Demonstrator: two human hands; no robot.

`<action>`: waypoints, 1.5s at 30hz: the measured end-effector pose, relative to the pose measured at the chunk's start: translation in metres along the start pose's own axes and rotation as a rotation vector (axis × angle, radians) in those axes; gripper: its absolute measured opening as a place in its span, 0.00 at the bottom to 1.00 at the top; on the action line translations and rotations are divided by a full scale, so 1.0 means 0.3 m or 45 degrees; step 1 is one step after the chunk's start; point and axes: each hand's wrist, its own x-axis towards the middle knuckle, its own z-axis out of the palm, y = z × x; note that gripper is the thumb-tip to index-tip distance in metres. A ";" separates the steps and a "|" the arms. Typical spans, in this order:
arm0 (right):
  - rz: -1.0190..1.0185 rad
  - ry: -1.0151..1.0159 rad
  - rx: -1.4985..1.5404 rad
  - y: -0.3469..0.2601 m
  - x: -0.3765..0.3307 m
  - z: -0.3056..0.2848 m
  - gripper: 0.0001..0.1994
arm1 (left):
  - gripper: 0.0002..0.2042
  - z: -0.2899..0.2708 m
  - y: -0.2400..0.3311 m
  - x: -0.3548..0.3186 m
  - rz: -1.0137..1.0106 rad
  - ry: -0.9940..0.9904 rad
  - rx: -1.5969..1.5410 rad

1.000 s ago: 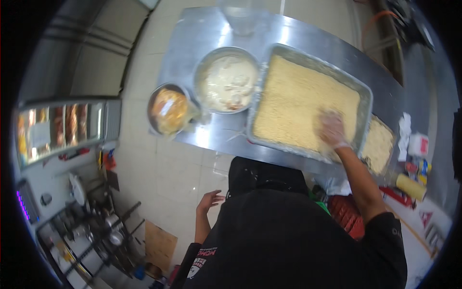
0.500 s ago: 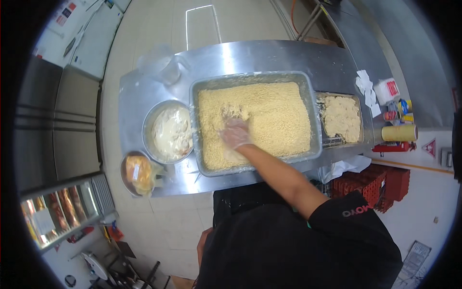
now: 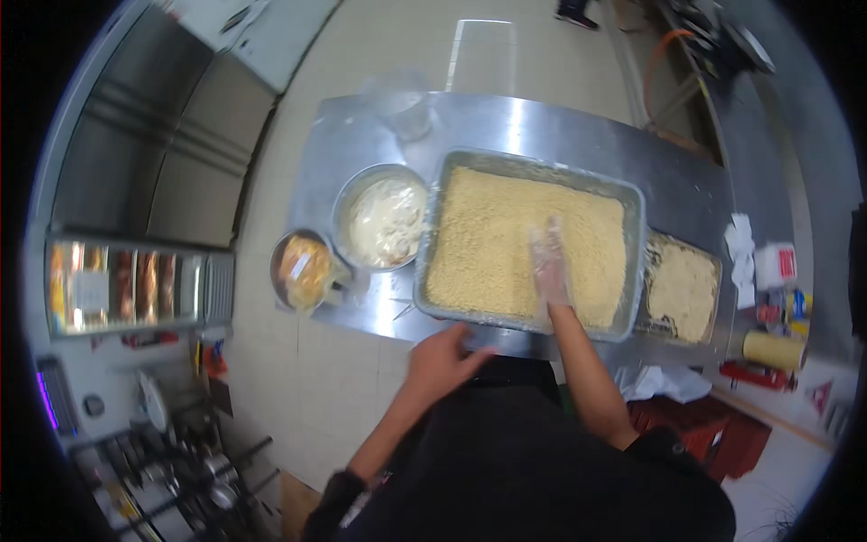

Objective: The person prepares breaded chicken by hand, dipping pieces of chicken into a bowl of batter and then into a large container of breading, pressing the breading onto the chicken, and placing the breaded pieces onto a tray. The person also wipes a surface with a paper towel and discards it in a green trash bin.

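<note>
A large steel tray (image 3: 432,237) full of pale yellow crumbs sits on a steel table (image 3: 560,126). My right hand (image 3: 548,264), in a clear plastic glove, lies flat on the crumbs near the tray's front middle, fingers spread. My left hand (image 3: 441,356) is bare and rests at the table's front edge, just below the tray's left corner, holding nothing. Left of the tray stands a round steel bowl (image 3: 381,219) with white batter. Beside it, a smaller bowl (image 3: 302,268) holds orange-yellow pieces.
A smaller tray of crumbs (image 3: 680,285) lies right of the big one. A clear container (image 3: 402,108) stands at the table's back left. Bottles and packets (image 3: 777,307) crowd the right counter. A red crate (image 3: 704,425) sits under the table. A display cabinet (image 3: 135,285) stands left.
The view shifted, so the table now sits further right. My right hand slid toward the tray's front middle. My left hand rose from below into view at the table's front edge.
</note>
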 end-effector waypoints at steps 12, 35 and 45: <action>0.257 0.436 1.466 -0.160 0.111 -0.094 0.33 | 0.04 0.248 0.156 0.273 0.579 0.129 -0.017; -0.424 -0.113 0.006 -0.777 0.338 -0.020 0.13 | 0.13 -0.329 -1.210 -0.315 -0.702 -0.028 0.187; -0.485 -0.684 -0.565 -0.974 0.531 0.423 0.05 | 0.14 0.088 -1.655 -0.531 -0.962 -0.136 -0.855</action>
